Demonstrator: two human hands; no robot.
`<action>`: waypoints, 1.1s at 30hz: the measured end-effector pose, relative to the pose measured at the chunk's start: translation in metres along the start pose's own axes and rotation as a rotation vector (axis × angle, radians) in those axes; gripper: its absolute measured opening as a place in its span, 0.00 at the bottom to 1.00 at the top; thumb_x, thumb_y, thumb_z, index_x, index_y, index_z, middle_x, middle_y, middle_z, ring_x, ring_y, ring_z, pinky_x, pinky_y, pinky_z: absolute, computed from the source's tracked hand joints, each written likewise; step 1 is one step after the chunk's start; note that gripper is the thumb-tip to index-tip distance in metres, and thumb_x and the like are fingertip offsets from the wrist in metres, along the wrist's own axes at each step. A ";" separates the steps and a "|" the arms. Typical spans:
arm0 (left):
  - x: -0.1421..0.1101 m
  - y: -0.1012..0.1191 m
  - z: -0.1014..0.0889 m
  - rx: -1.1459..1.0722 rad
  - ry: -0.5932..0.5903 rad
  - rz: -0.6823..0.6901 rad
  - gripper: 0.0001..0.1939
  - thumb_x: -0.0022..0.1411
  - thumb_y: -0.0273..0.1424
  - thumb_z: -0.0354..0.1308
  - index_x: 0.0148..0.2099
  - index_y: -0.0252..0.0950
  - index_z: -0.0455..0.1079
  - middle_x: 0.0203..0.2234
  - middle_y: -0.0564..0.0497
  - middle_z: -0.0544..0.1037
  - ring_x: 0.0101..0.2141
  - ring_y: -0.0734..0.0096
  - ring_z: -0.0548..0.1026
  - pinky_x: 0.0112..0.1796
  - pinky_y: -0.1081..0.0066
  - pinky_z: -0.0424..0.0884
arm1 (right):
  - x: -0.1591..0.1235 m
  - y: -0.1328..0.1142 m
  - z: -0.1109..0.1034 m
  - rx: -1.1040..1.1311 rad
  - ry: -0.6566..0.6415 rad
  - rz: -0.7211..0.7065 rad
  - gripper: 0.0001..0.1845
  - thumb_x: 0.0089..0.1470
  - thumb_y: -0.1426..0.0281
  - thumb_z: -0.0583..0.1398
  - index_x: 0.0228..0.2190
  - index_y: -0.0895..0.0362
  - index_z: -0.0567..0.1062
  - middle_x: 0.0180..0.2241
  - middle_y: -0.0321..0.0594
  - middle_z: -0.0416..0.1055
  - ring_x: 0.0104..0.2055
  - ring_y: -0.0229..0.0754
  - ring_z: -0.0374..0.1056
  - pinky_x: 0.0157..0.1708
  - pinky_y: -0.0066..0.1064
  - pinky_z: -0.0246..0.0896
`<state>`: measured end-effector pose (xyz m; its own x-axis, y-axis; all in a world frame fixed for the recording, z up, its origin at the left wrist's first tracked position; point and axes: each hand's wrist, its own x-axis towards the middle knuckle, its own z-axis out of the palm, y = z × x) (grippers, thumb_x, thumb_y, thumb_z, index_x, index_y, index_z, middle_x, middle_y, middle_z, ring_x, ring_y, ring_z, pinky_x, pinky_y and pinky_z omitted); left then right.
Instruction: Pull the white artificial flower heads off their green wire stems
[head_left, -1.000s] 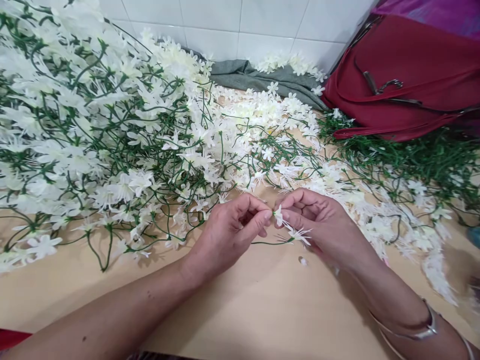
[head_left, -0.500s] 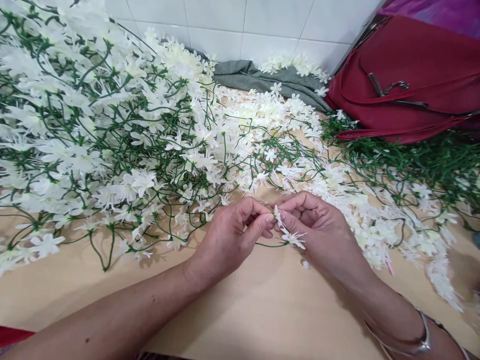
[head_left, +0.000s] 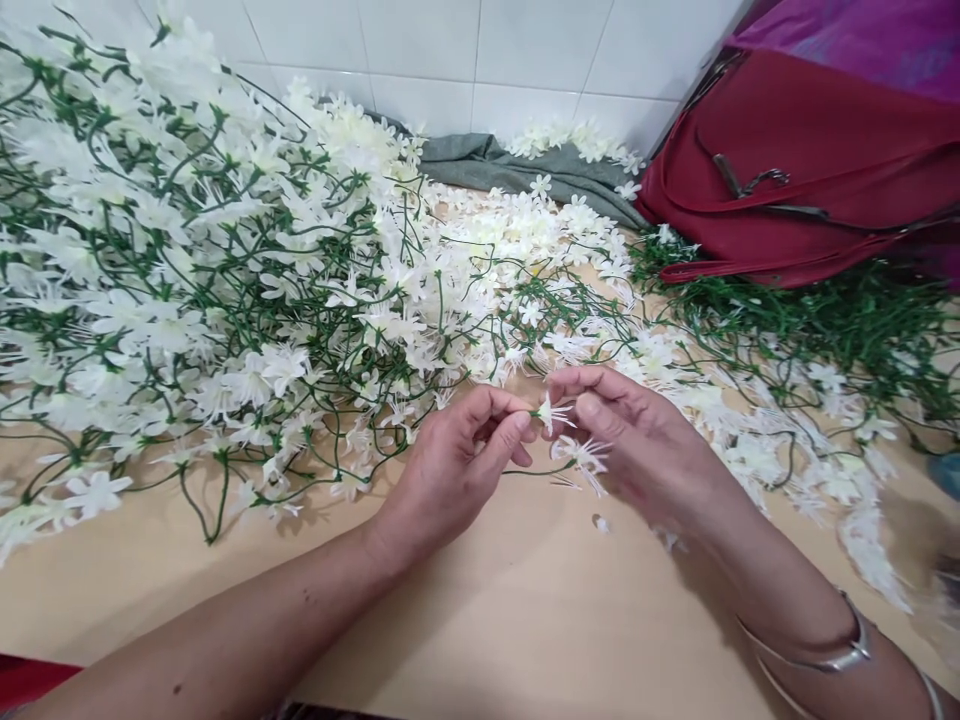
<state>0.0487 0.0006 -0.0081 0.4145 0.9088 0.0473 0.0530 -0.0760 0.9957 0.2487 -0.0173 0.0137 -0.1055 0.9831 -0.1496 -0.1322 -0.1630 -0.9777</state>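
Note:
My left hand [head_left: 469,450] pinches a green plastic stem between thumb and forefinger. At the stem's tip is a white artificial flower [head_left: 551,412], its thin stamens pointing right. A second white flower head [head_left: 583,458] with spread stamens hangs just below, on a green stem running back beneath my left hand. My right hand [head_left: 630,435] is beside the upper flower, thumb and forefinger apart around the stamens, with nothing visibly gripped. Its lower fingers are partly hidden and a little blurred.
A big heap of white flowers on green stems [head_left: 225,300] fills the left. Loose white petals [head_left: 517,240] cover the table's middle and right. Green stems [head_left: 825,320] lie below a red bag [head_left: 810,170]. Grey cloth [head_left: 517,170] runs along the tiled wall [head_left: 420,50].
My right thumb and forefinger have parted and drawn slightly right from the upper flower, which now shows its stamens. My left hand keeps its pinch on the stem.

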 end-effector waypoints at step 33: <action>0.003 0.026 -0.021 0.260 -0.223 0.174 0.07 0.61 0.27 0.58 0.29 0.37 0.67 0.30 0.51 0.73 0.33 0.69 0.70 0.35 0.70 0.65 | -0.007 -0.024 -0.017 -0.713 0.041 -0.203 0.07 0.61 0.63 0.65 0.33 0.52 0.78 0.33 0.39 0.77 0.36 0.43 0.71 0.40 0.33 0.68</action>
<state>0.0317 0.0100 0.0195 0.6233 0.7639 0.1672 0.1808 -0.3489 0.9196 0.2693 -0.0185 0.0357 -0.1081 0.9927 0.0526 0.5284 0.1022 -0.8428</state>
